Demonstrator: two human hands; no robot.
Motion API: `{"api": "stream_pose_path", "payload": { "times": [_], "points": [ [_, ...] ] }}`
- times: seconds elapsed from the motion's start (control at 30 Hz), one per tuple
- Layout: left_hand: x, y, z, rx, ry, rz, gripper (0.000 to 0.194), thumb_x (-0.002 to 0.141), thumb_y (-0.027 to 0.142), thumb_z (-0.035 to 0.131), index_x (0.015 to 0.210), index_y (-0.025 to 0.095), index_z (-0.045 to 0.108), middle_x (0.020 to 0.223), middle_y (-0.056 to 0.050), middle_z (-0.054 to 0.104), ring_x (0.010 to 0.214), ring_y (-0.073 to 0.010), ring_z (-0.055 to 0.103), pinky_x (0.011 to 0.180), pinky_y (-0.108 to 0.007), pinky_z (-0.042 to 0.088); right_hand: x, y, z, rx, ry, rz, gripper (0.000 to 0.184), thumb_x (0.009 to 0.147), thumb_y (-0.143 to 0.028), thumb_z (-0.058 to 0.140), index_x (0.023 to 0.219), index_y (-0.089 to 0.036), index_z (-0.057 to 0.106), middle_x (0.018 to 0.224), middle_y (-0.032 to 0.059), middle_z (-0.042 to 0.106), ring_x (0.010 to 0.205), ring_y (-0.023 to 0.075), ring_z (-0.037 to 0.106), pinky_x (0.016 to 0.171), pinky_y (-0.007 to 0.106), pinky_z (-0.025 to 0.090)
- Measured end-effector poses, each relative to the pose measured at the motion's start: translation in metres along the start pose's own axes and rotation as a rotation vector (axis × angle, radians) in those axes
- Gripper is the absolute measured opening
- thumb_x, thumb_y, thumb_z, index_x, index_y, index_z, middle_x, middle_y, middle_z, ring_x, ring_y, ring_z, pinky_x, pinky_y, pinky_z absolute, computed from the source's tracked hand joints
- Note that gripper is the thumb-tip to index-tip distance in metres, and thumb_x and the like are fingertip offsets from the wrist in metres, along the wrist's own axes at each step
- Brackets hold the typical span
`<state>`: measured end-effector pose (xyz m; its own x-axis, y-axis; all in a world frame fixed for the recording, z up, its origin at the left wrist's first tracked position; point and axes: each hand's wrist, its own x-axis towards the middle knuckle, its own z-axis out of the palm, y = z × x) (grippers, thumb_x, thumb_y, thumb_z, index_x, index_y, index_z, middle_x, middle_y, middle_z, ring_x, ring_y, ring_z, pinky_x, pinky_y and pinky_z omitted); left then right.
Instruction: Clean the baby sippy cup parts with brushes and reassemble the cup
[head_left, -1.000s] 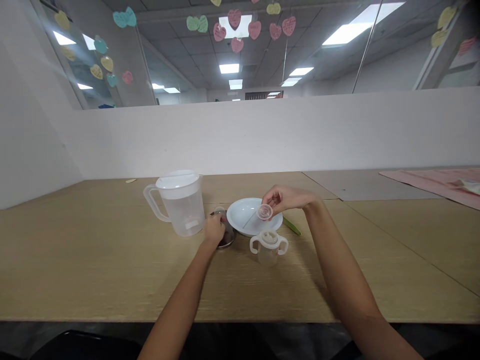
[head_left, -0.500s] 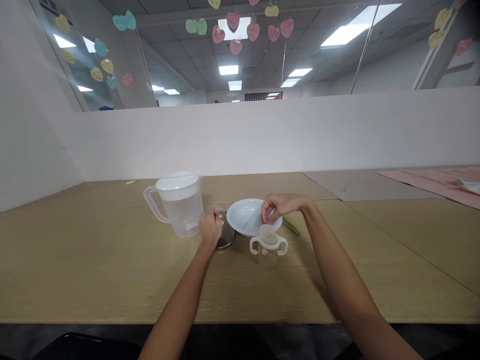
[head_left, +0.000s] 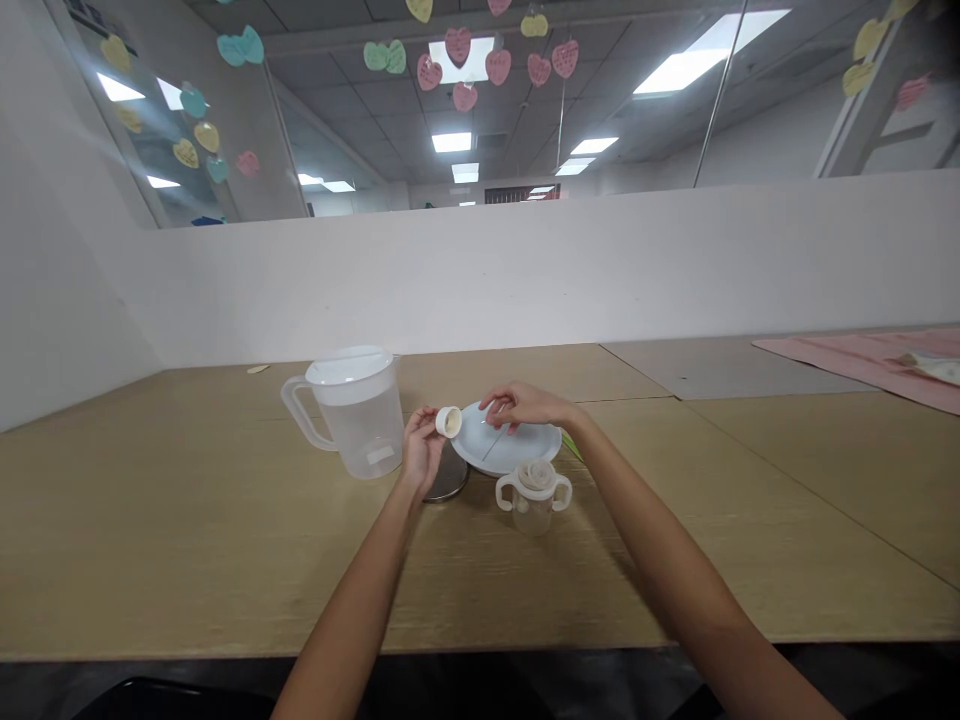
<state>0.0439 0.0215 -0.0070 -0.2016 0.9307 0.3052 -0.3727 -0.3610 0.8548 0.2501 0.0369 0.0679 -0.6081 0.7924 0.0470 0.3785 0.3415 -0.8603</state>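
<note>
Midway along the wooden table [head_left: 187, 540], my left hand [head_left: 421, 450] pinches a small round white cap [head_left: 448, 421]; my right hand [head_left: 519, 407] hovers loosely open and empty over the glossy white plate [head_left: 532, 442], just behind the translucent two-handled cup [head_left: 533, 494].

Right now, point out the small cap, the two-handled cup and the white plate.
small cap [head_left: 448, 421], head view, its open rim.
two-handled cup [head_left: 533, 492], head view, its body.
white plate [head_left: 525, 444], head view, bare right side.
</note>
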Motion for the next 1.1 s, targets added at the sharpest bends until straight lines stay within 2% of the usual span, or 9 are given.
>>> {"api": "stream_pose_path", "payload": {
  "times": [0.1, 0.2, 0.37, 0.47, 0.6, 0.73, 0.83, 0.93, 1.1],
  "points": [
    [-0.005, 0.000, 0.004, -0.156, -0.163, -0.083, 0.015, 0.065, 0.015, 0.060, 0.076, 0.018, 0.051, 0.083, 0.000, 0.063, 0.084, -0.0144, 0.061, 0.083, -0.031, 0.046, 0.005, -0.006, 0.016, 0.053, 0.004, -0.069, 0.049, 0.069, -0.030, 0.072, 0.114, -0.019, 0.058, 0.096, 0.0068, 0.065, 0.076, 0.0136, 0.062, 0.058, 0.023, 0.055],
    [-0.011, 0.000, 0.008, -0.176, -0.246, -0.137, 0.016, 0.063, 0.016, 0.066, 0.073, 0.017, 0.053, 0.084, 0.000, 0.064, 0.083, -0.0137, 0.060, 0.084, -0.030, 0.046, 0.007, -0.009, 0.023, 0.057, 0.008, -0.112, 0.044, 0.069, -0.038, 0.071, 0.106, -0.017, 0.062, 0.094, 0.0063, 0.065, 0.075, 0.0131, 0.061, 0.057, 0.022, 0.054],
    [-0.014, -0.001, 0.011, -0.088, -0.228, -0.101, 0.021, 0.069, 0.030, 0.067, 0.083, 0.015, 0.062, 0.092, -0.005, 0.066, 0.088, -0.0169, 0.061, 0.082, -0.030, 0.047, 0.010, -0.005, 0.024, 0.035, 0.125, -0.095, 0.038, 0.065, -0.044, 0.073, 0.085, -0.013, 0.064, 0.077, 0.0044, 0.064, 0.067, 0.0111, 0.059, 0.051, 0.018, 0.051],
    [-0.015, -0.001, 0.012, 0.121, -0.205, -0.017, 0.029, 0.071, 0.040, 0.064, 0.087, 0.016, 0.066, 0.094, -0.006, 0.067, 0.089, -0.0186, 0.060, 0.081, -0.029, 0.047, 0.013, -0.001, 0.025, 0.010, 0.176, -0.089, 0.037, 0.063, -0.043, 0.075, 0.079, -0.014, 0.061, 0.069, 0.0019, 0.061, 0.060, 0.0094, 0.057, 0.046, 0.017, 0.048],
    [-0.018, 0.004, 0.014, 0.363, -0.195, 0.048, 0.034, 0.069, 0.043, 0.066, 0.090, 0.016, 0.068, 0.092, -0.006, 0.069, 0.089, -0.0195, 0.061, 0.081, -0.028, 0.046, 0.015, 0.001, 0.028, -0.009, 0.205, -0.093, 0.037, 0.064, -0.045, 0.074, 0.078, -0.015, 0.058, 0.067, 0.0008, 0.058, 0.058, 0.0087, 0.055, 0.044, 0.016, 0.047],
    [-0.018, 0.005, 0.015, 0.233, -0.195, -0.024, 0.038, 0.069, 0.043, 0.068, 0.094, 0.015, 0.068, 0.093, -0.007, 0.069, 0.085, -0.0191, 0.062, 0.077, -0.029, 0.049, 0.014, -0.001, 0.025, 0.022, 0.157, -0.099, 0.041, 0.066, -0.051, 0.070, 0.083, -0.016, 0.059, 0.077, 0.0035, 0.060, 0.064, 0.0103, 0.056, 0.045, 0.016, 0.048],
    [-0.016, 0.002, 0.014, 0.076, -0.190, -0.076, 0.038, 0.068, 0.041, 0.070, 0.094, 0.014, 0.068, 0.099, -0.008, 0.068, 0.087, -0.0184, 0.062, 0.078, -0.030, 0.050, 0.012, -0.002, 0.022, 0.091, 0.088, -0.107, 0.043, 0.074, -0.058, 0.059, 0.085, -0.016, 0.060, 0.084, 0.0056, 0.061, 0.068, 0.0116, 0.057, 0.046, 0.019, 0.050],
    [-0.015, 0.002, 0.014, -0.025, -0.190, -0.116, 0.035, 0.069, 0.039, 0.071, 0.092, 0.012, 0.069, 0.101, -0.009, 0.067, 0.084, -0.0168, 0.062, 0.077, -0.029, 0.051, 0.013, -0.001, 0.021, 0.107, 0.102, -0.085, 0.044, 0.079, -0.058, 0.051, 0.085, -0.016, 0.059, 0.087, 0.0069, 0.060, 0.067, 0.0119, 0.056, 0.044, 0.019, 0.049],
    [-0.018, 0.004, 0.018, -0.104, -0.233, -0.157, 0.035, 0.069, 0.038, 0.072, 0.091, 0.010, 0.068, 0.092, -0.010, 0.068, 0.079, -0.0157, 0.063, 0.076, -0.029, 0.052, 0.014, 0.002, 0.026, 0.062, 0.035, -0.043, 0.040, 0.081, -0.055, 0.050, 0.081, -0.016, 0.058, 0.070, 0.0031, 0.059, 0.059, 0.0114, 0.056, 0.043, 0.019, 0.048]
  ]
}}
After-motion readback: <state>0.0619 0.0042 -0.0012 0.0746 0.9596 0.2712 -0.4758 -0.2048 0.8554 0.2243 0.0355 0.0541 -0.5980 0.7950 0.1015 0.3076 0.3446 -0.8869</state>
